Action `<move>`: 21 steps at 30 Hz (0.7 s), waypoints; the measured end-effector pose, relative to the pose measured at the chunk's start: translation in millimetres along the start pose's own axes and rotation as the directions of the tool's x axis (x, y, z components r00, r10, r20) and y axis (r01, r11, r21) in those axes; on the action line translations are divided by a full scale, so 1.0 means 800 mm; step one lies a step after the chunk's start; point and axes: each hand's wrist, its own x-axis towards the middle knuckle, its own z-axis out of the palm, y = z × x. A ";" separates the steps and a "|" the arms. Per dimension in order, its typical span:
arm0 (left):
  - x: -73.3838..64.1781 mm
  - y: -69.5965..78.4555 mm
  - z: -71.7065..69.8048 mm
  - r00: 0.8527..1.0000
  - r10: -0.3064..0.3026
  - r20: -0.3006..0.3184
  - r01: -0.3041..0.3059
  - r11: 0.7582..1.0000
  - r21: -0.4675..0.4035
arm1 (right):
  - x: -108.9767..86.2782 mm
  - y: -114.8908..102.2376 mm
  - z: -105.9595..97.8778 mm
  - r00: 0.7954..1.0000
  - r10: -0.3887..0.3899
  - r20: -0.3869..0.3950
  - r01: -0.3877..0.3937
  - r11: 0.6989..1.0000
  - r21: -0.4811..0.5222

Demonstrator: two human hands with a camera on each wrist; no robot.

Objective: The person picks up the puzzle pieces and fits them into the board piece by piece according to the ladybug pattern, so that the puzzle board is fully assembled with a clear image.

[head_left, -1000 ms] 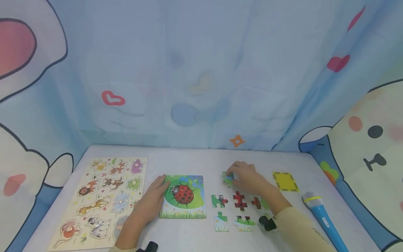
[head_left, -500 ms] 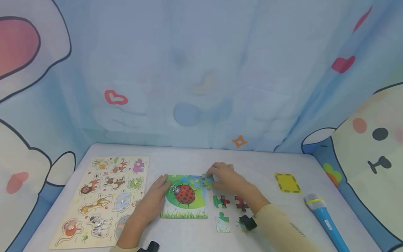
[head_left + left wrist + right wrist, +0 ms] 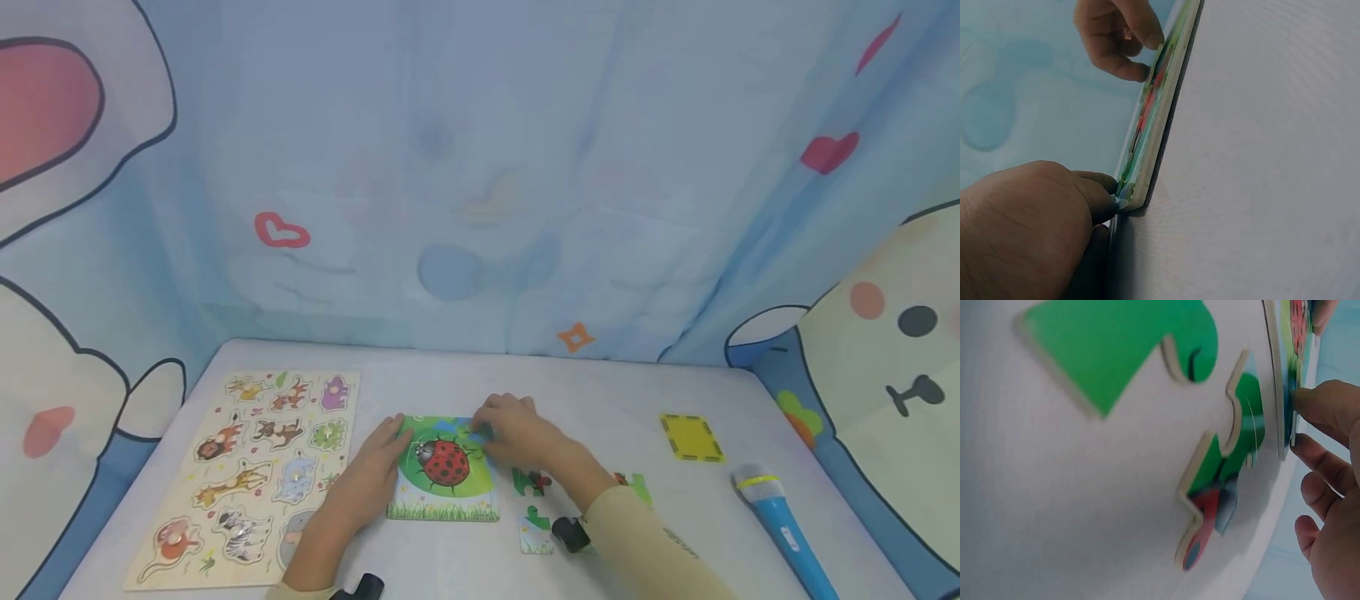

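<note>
A square ladybug puzzle board (image 3: 442, 510) lies in the middle of the table. My left hand (image 3: 365, 482) rests at its left side, the fairly straight fingers touching the edge and upper left corner. Over the board's upper right corner, my right hand (image 3: 522, 435) pinches a thin puzzle piece (image 3: 1295, 430) between thumb and forefinger, close against the board's surface; from above the fingers cover most of it. Loose puzzle pieces lie right of the board, among them a green one with black and red (image 3: 522, 481) and a pale green-topped one (image 3: 536, 537).
To the left lies a wooden animal puzzle (image 3: 247, 442) with knobbed pieces. A yellow square frame (image 3: 692, 437) and a blue toy microphone (image 3: 787, 529) are on the right. Another green piece (image 3: 640, 488) shows beyond the right forearm. A printed curtain (image 3: 480, 208) hangs behind the table.
My right hand has carried the puzzle piece left from the loose pieces onto the board's upper right corner. My left hand has stayed at the board's left edge.
</note>
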 end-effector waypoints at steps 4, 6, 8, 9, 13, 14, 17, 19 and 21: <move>0.000 0.001 -0.001 1.000 0.016 -0.006 -0.016 1.000 0.009 | 0.002 -0.003 0.003 1.000 -0.002 0.004 0.002 1.000 -0.019; 0.000 0.001 -0.001 1.000 0.019 -0.005 -0.019 1.000 0.016 | 0.003 -0.003 0.004 1.000 -0.012 0.001 0.012 1.000 -0.021; 0.001 0.001 -0.001 1.000 0.020 -0.004 -0.020 1.000 0.021 | 0.003 -0.003 0.005 1.000 -0.022 0.000 0.022 0.999 -0.023; 0.001 0.001 -0.001 1.000 0.020 -0.005 -0.020 1.000 0.021 | 0.003 -0.003 0.005 1.000 -0.026 0.002 0.026 0.999 -0.021; 0.001 0.000 0.000 1.000 0.007 -0.001 -0.007 1.000 0.015 | 0.004 -0.003 0.005 1.000 -0.023 0.013 0.023 0.999 -0.025; 0.000 0.000 -0.001 1.000 0.007 -0.003 -0.007 1.000 0.012 | 0.005 -0.003 0.006 1.000 -0.019 0.019 0.020 0.999 -0.026; 0.000 0.002 -0.002 1.000 0.010 -0.005 -0.010 1.000 0.007 | 0.004 -0.003 0.004 0.999 -0.009 0.040 0.010 1.000 -0.027; -0.001 0.003 -0.003 1.000 0.012 -0.005 -0.012 1.000 0.007 | 0.003 -0.003 0.001 0.998 -0.007 0.055 0.008 1.000 -0.025; -0.001 0.004 -0.004 1.000 0.014 -0.003 -0.014 1.000 0.010 | 0.001 -0.003 -0.001 0.997 -0.006 0.072 0.008 1.000 -0.025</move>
